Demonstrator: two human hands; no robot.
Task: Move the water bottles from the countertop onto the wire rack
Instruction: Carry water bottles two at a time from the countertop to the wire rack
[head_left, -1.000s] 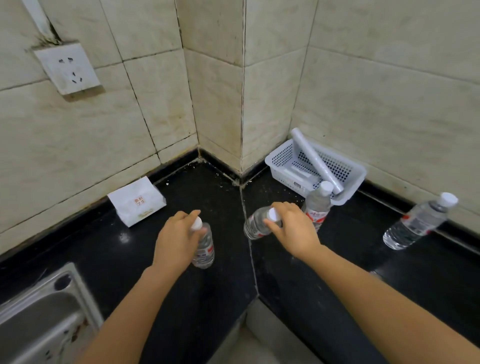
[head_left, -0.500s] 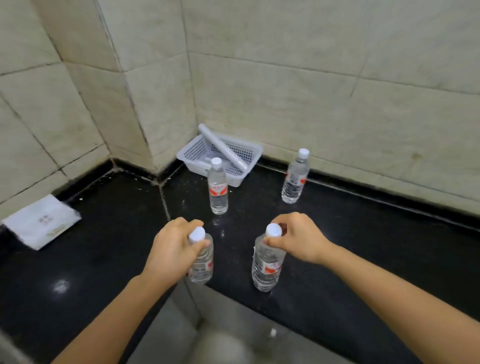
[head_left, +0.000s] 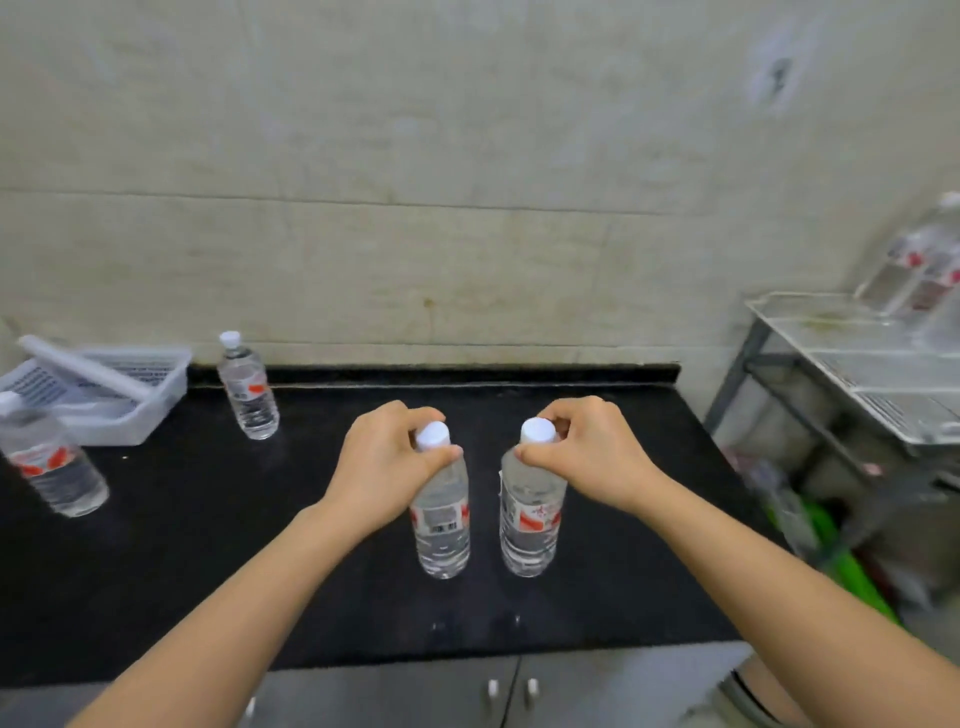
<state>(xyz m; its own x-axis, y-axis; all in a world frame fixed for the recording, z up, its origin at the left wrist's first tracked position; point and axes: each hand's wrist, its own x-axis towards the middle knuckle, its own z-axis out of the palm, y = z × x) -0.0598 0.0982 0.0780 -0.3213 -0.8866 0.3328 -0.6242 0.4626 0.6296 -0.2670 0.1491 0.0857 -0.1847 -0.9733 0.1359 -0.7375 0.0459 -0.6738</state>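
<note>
My left hand (head_left: 382, 465) grips the neck of a clear water bottle (head_left: 442, 525) with a white cap. My right hand (head_left: 587, 452) holds a second water bottle (head_left: 530, 519) the same way. Both bottles hang upright, side by side, above the black countertop (head_left: 208, 545). Two more bottles stand on the counter: one (head_left: 248, 389) near the back wall, another (head_left: 49, 462) at the far left. The metal wire rack (head_left: 857, 374) stands to the right of the counter, with blurred bottles (head_left: 919, 270) on its top shelf.
A white plastic basket (head_left: 150, 410) with a white tube across it sits at the back left of the counter. Grey cabinet doors (head_left: 467, 691) run below the counter's front edge. Green and dark objects (head_left: 831, 545) lie on the floor under the rack.
The view has swung right, away from the corner; the rack has come into sight. Both hands have carried their bottles rightward along the counter, and the held bottles now hang close together.
</note>
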